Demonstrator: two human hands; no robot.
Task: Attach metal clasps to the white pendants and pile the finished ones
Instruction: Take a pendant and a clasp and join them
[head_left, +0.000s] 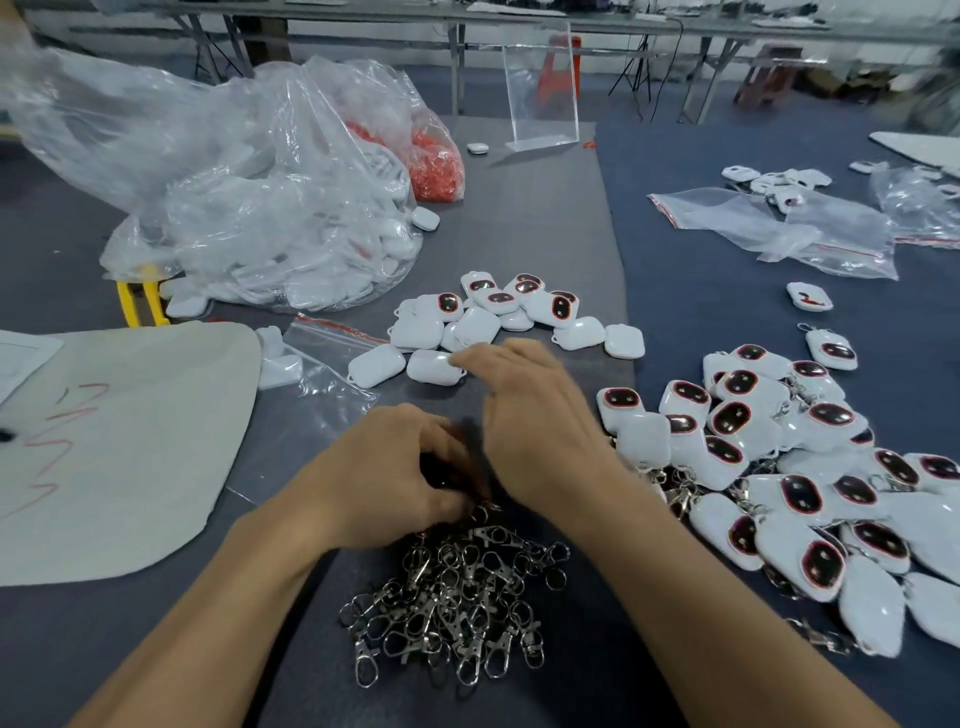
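A heap of silver metal clasps (457, 597) lies on the grey mat close in front of me. My left hand (384, 467) sits at the heap's far edge, fingers curled down into the clasps; what it holds is hidden. My right hand (530, 415) reaches forward with its fingers extended, fingertips touching a white pendant (434, 366) at the near edge of a small group of loose white pendants (498, 317). A big pile of pendants with clasps attached (810, 478) spreads at the right.
A large clear plastic bag of white parts (249, 208) and a bag of red pieces (436, 156) stand at the back left. Yellow-handled pliers (137, 301), a beige sheet (114, 441), small zip bags (779, 228) and a clear acrylic stand (543, 88) surround the work area.
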